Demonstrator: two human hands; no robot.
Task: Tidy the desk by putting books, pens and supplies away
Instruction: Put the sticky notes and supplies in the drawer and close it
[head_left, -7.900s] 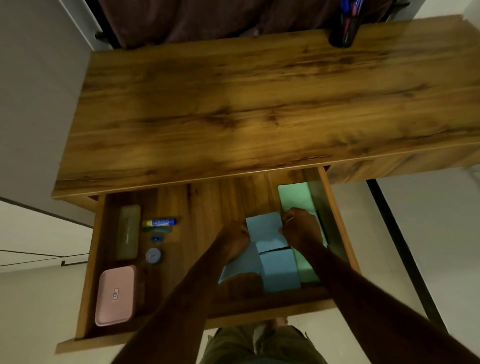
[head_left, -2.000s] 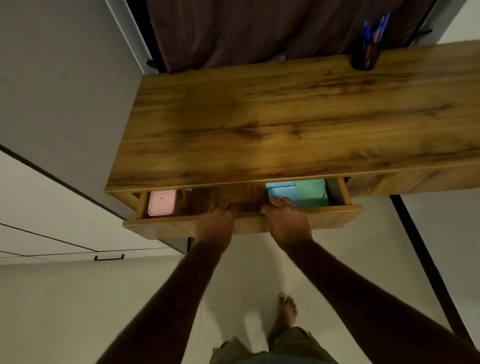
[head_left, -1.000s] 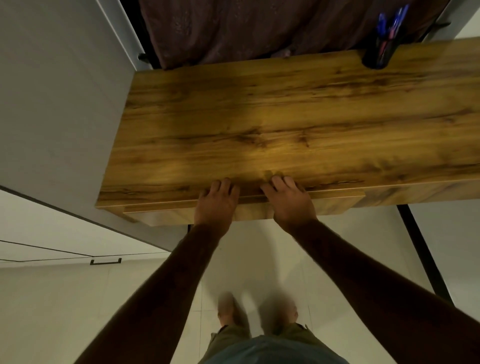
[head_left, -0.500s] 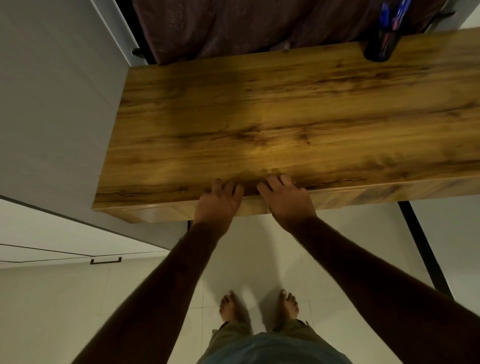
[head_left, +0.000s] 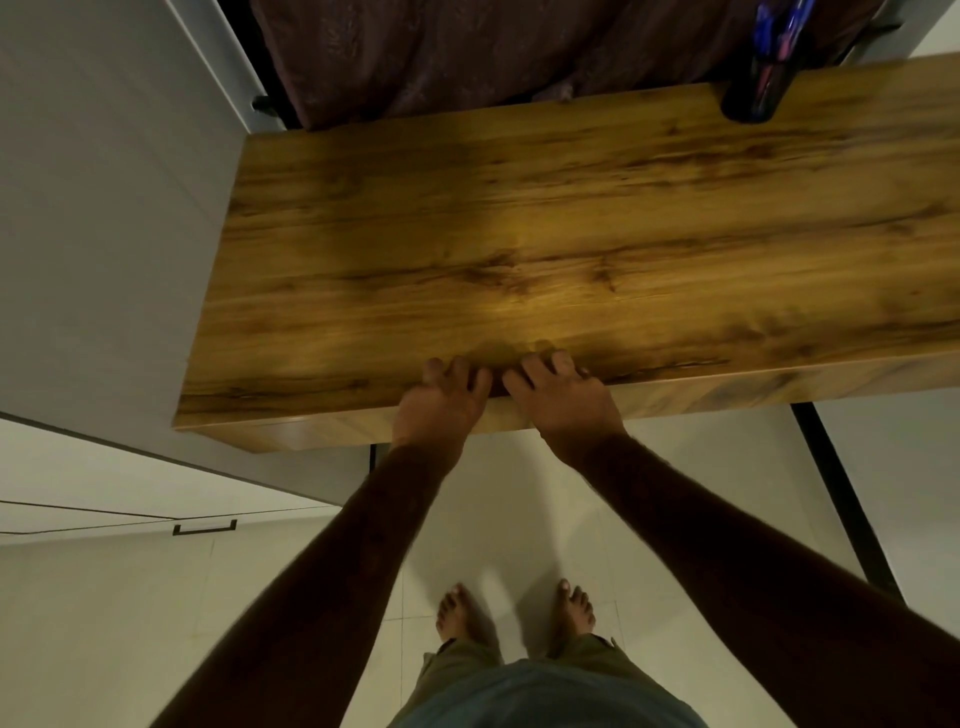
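The wooden desk (head_left: 571, 234) fills the upper half of the head view. Its drawer front (head_left: 322, 428) sits flush under the top's near edge, and everything inside the drawer is hidden. My left hand (head_left: 441, 402) and my right hand (head_left: 561, 400) lie side by side against the drawer front, fingers extended up over the desk's front edge. Neither hand holds anything. A black pen holder (head_left: 756, 85) with blue and red pens stands at the desk's far right corner.
A dark curtain (head_left: 493, 47) hangs behind the desk. A grey cabinet side (head_left: 104, 208) stands to the left, with a low white unit and black handle (head_left: 204, 528) below. A black desk leg (head_left: 841, 499) runs down at right. My bare feet stand on pale floor tiles.
The drawer, open with supplies visible earlier, has been pushed fully shut by both hands. In the last half second the hands stayed on the front edge.
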